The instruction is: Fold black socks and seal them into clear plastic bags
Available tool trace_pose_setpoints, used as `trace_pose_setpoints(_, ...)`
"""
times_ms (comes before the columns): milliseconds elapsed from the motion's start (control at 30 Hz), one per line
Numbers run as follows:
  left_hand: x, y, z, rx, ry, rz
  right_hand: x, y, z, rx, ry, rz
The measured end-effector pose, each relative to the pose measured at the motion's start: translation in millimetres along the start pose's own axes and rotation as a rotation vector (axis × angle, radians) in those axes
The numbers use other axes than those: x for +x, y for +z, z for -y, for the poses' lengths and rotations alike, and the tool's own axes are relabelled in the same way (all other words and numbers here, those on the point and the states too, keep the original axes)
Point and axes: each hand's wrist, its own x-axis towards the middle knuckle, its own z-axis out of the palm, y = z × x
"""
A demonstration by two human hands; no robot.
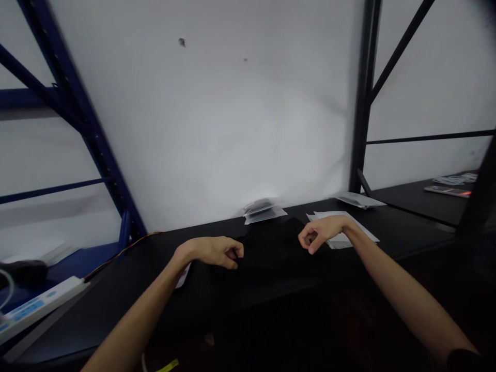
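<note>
My left hand [222, 252] hovers left of centre over the black tabletop [217, 294], its fingers curled toward the thumb. Across from it, my right hand [320, 232] is bent at the wrist with thumb and fingers curled in a similar pinch. Between the two hands everything is very dark, so a black thing held there would blend into the table; I cannot make out what the fingers grip. Beneath and behind my right hand lie white sheets or flat packets [356, 225]. A phone-like flat object [183, 276] is partly hidden by my left wrist.
Clear plastic packets [263, 211] rest against the white wall, with another flat packet [360, 200] farther right. Blue rack posts [93, 129] stand left, a black post [362, 103] right. A white power strip [42, 307] lies at left. Beyond the black post is a phone [447, 191].
</note>
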Motion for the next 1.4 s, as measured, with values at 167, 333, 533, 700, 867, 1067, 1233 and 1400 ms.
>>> trace_pose_setpoints(167,-12,-6.6,21,-0.169,0.041,-0.106,-11,-7,-3,0.033,-0.077,-0.286)
trace_pose_setpoints(333,8,-5.4,48,-0.109,-0.034,-0.375,7,-14,-22,-0.031,-0.056,-0.603)
trace_pose_setpoints(533,10,-9.2,58,-0.135,-0.038,-0.367,25,-23,-55,-0.152,0.064,-0.827)
trace_pose_setpoints(700,-12,-10.8,52,-0.140,-0.034,-0.240,17,-18,-46,-0.171,0.095,-0.913)
trace_pose_setpoints(867,-18,-12.9,51,-0.202,-0.006,-0.231,-2,-14,-29,-0.116,0.049,-0.658)
trace_pose_setpoints(1067,-21,-15.7,56,-0.219,0.004,-0.235,3,-22,-55,-0.092,0.061,-0.682)
trace_pose_setpoints(1233,-9,-6.6,73,-0.159,-0.050,-0.223,19,-21,-75,-0.243,0.198,-0.770)
trace_pose_setpoints(1400,-4,0.0,71,-0.024,-0.050,-0.341,32,-7,-36,-0.516,0.011,-0.993)
